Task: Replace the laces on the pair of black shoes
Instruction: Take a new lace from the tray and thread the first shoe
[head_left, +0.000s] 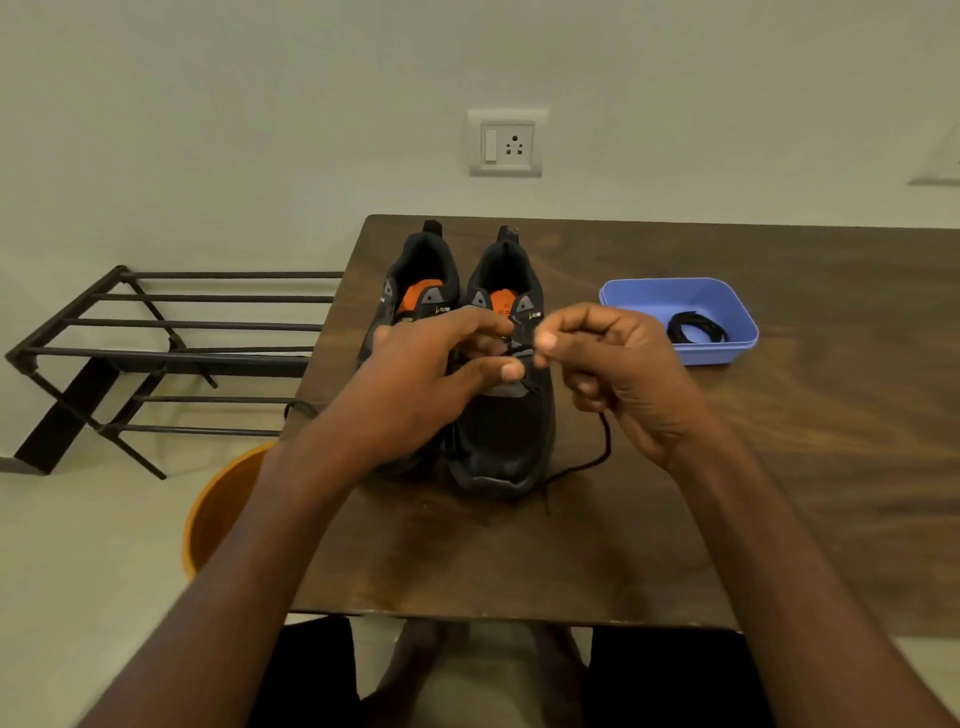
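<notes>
Both hands, left (415, 374) and right (618, 369), are pinching the lace (587, 462) at the right shoe (506, 415), steadying it for your eyelet work.

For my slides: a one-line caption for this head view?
Both hands work a black lace at the right shoe on the table.

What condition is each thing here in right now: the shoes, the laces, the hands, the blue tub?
Right shoe: upright on the table, being laced, lace partly threaded.
Left shoe: upright beside it, mostly hidden by the left hand.
Loose lace: trailing onto the table.
Left hand: pinching at the eyelets.
Right hand: pinching the lace.
Blue tub: open, holding a coiled lace.
</notes>
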